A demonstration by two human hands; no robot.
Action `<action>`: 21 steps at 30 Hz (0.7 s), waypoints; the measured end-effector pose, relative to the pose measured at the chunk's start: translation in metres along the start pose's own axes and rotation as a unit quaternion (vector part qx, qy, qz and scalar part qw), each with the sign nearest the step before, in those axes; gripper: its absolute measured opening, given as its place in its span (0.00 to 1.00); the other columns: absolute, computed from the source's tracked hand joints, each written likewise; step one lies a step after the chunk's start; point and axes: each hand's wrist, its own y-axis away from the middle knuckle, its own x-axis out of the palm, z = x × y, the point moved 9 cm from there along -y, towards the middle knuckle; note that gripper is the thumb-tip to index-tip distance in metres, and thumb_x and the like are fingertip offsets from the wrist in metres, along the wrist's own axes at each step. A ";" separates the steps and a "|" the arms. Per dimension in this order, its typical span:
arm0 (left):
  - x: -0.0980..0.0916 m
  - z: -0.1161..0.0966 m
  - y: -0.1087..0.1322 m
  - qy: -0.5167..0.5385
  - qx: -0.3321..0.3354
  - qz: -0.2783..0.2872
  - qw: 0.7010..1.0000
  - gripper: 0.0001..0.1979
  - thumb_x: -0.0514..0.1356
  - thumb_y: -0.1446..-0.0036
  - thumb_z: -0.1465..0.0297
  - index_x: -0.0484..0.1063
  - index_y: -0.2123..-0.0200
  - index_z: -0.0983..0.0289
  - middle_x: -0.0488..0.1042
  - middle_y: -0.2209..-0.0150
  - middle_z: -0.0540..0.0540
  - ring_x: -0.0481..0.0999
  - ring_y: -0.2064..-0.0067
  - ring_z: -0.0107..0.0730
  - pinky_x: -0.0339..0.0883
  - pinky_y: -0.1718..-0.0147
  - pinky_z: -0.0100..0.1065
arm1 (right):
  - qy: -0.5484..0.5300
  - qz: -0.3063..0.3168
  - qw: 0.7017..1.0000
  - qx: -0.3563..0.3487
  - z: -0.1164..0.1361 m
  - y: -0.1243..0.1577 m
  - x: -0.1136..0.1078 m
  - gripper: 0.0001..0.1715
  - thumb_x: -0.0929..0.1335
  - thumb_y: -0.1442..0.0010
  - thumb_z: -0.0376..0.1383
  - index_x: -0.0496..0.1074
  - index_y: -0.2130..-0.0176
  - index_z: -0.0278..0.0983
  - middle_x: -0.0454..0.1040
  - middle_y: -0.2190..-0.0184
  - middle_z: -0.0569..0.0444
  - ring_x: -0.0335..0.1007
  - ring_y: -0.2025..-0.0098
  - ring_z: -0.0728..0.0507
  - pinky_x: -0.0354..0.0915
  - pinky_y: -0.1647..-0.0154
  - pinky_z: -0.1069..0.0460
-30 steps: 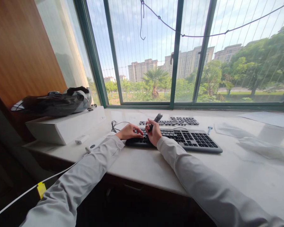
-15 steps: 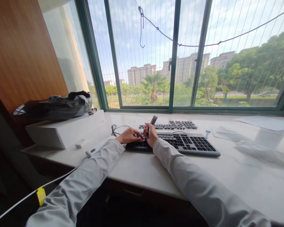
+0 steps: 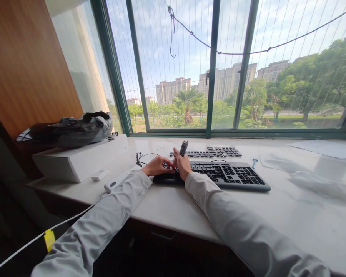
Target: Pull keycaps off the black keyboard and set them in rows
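A black keyboard (image 3: 233,175) lies on the white tabletop, with many of its keycaps off its right part. My right hand (image 3: 183,164) is wrapped round a dark, stick-like tool (image 3: 183,148). The tool's blunt, jagged end points up, and its lower end is hidden by the hand. Over the keyboard's left part, my left hand (image 3: 158,166) has its thumb and index finger nearly together, close against my right hand. Whatever lies between those fingertips is too small to make out. Behind the keyboard, loose keycaps (image 3: 223,151) are laid out in rows.
At left, a white box (image 3: 77,161) carries a dark bagged item (image 3: 69,130). A white power strip (image 3: 113,186) and a coiled black cable (image 3: 138,158) are near my left arm. To the right are a small blue tool (image 3: 254,162), clear plastic bags (image 3: 320,184) and paper (image 3: 324,149).
My right hand has turned slightly, and the tool's top end has shifted a little to the left and faces differently. The left hand has stayed almost in place.
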 end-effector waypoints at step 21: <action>0.003 0.013 -0.001 0.038 0.011 -0.012 0.999 0.18 0.66 0.55 0.59 0.75 0.76 0.71 0.68 0.80 0.50 0.60 0.78 0.21 0.53 0.80 0.24 | 0.261 0.074 0.952 -0.143 0.025 0.012 0.023 0.24 0.60 0.43 0.50 0.55 0.80 0.37 0.54 0.83 0.60 0.51 0.78 0.51 0.52 0.75 0.54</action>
